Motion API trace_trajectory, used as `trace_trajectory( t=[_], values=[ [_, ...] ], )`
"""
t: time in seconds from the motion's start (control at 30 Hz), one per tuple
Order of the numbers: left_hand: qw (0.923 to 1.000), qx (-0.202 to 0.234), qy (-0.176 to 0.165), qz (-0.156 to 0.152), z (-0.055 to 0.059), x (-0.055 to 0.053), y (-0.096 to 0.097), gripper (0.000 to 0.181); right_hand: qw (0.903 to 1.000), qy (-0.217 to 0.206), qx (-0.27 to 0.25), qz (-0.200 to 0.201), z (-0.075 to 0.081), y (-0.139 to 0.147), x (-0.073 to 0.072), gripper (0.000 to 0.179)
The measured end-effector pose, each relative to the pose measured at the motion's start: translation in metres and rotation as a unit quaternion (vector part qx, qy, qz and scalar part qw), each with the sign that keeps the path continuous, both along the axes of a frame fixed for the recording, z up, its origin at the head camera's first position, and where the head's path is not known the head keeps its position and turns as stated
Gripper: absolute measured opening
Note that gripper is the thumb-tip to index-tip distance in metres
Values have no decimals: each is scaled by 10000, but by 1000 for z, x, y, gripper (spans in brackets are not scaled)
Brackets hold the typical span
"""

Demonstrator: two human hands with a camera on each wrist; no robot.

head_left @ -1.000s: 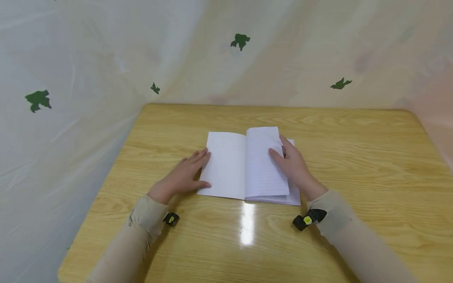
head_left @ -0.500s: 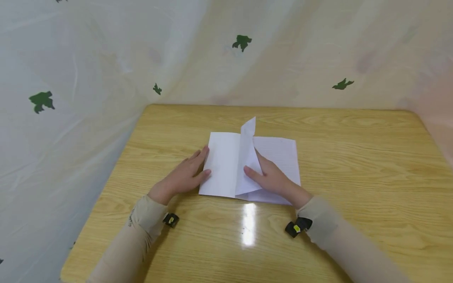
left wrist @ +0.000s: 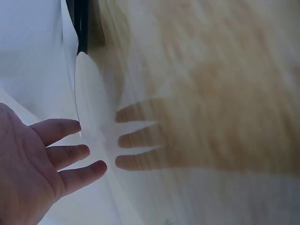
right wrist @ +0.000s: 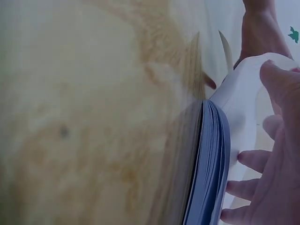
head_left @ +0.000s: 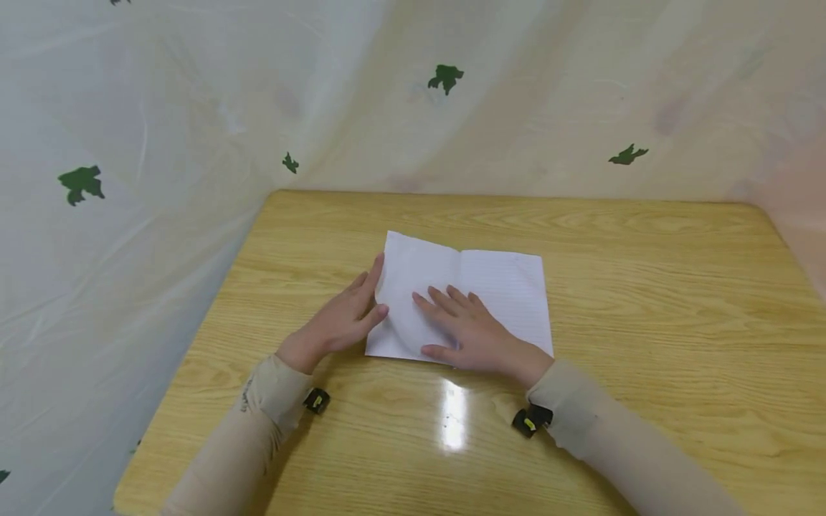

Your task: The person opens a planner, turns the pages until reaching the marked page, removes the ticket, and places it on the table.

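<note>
An opened notebook point(head_left: 506, 287) with lined pages lies on the wooden table in the head view. My left hand point(head_left: 342, 315) is at its left edge, fingers fairly straight and thumb over the page's margin. Across the left page and the fold, my right hand point(head_left: 474, 333) rests with fingers spread and straight. The left page bulges and its outer edge stands a little raised by the left fingers. In the right wrist view, the thick stack of pages point(right wrist: 213, 164) shows edge-on, with the right fingers point(right wrist: 255, 161) against the curved page. The left wrist view shows the left hand point(left wrist: 51, 164) with straight fingers.
The wooden table point(head_left: 658, 322) extends on all sides of the notebook. Behind it and on the left hangs a pale curtain point(head_left: 529, 107) with green bird-like shapes. Both wrists wear small black devices, such as the left one point(head_left: 317, 400).
My right hand has carried a page from the right side over to the left and moved leftward, its fingers changing from pinching the page to lying spread. The left hand has barely moved.
</note>
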State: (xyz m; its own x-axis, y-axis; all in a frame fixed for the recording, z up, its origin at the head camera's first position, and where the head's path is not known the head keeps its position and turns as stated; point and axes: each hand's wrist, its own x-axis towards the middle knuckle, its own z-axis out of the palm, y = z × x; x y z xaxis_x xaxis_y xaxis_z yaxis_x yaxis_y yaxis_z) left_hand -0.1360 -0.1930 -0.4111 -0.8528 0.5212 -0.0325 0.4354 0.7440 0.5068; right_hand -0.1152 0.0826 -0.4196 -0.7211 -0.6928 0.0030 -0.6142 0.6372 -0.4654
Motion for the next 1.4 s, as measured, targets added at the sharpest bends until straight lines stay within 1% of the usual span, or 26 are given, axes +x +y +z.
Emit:
trace_trajectory(
  t=[0.1, 0.17, 0.27, 0.37, 0.43, 0.5, 0.63, 0.73, 0.83, 0.9, 0.97, 1.1, 1.27, 1.33, 1.4],
  values=[
    [10000, 49, -31, -44, 1, 0, 2, 83, 9997, -40, 218, 89, 0, 0, 2, 73],
    [9999, -17, -99, -20, 1, 1, 3, 79, 9995, -33, 273, 152, 1, 0, 3, 70],
    [9994, -281, -216, 25, 1, 1, 4, 79, 9991, 5, 345, 232, 0, 1, 4, 65],
    [9974, -687, -231, -13, 0, 1, 6, 86, 9987, 22, 416, 293, 0, 3, 3, 64],
    [9959, -888, -143, -98, -1, 2, 6, 91, 9987, 22, 414, 307, 0, 5, 3, 64],
    [9946, -1019, 37, -218, -1, 2, 6, 95, 9987, 37, 413, 309, 0, 7, 2, 64],
    [9929, -1049, 360, -425, -2, 3, 6, 100, 9989, 9, 350, 322, 0, 12, 0, 63],
    [9915, -1094, 457, -541, -2, 2, 6, 102, 9990, -20, 299, 326, 0, 16, -2, 61],
    [9899, -1186, 462, -620, -2, 2, 7, 104, 9994, -17, 261, 214, -1, 23, -5, 60],
    [9893, -1232, 443, -639, -2, 2, 7, 104, 9998, 4, 198, 41, -2, 29, -8, 59],
    [9890, -1271, 397, -639, -3, 3, 8, 104, 9996, 41, 160, -219, -2, 37, -14, 60],
    [9881, -1363, 342, -634, -3, 3, 8, 104, 9956, 60, 226, -902, -2, 57, -27, 65],
    [9866, -1496, 216, -613, -4, 4, 8, 104, 9816, -109, 645, -1795, 2, 83, -42, 79],
    [9867, -1502, 174, -599, -5, 4, 7, 103, 9760, -161, 862, -1992, 3, 91, -46, 84],
    [9875, -1458, 140, -591, -4, 4, 7, 103, 9719, -209, 1045, -2099, 3, 98, -48, 89]
  ],
)
